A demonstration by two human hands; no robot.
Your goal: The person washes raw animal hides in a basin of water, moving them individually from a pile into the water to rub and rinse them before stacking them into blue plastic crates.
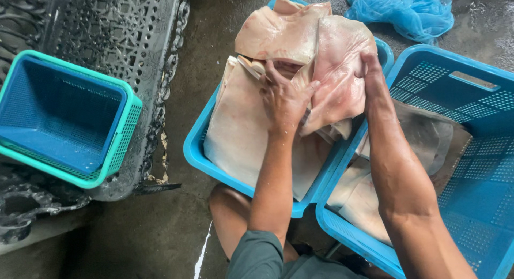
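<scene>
Large pale pink slabs of raw skin (251, 129) are piled in a blue plastic crate (195, 153) in the middle. My left hand (284, 97) grips the edge of one folded pink slab (337, 75) near the top of the pile. My right hand (370, 70) presses on the same slab's right side, fingers curled over its edge. Both forearms are wet.
A second blue crate (471, 166) at the right holds a few greyish slabs (423, 134). An empty blue basket with a green rim (64, 113) sits on a black lattice crate (134, 38) at the left. A blue plastic bag (401, 11) lies on the wet concrete floor (160, 236).
</scene>
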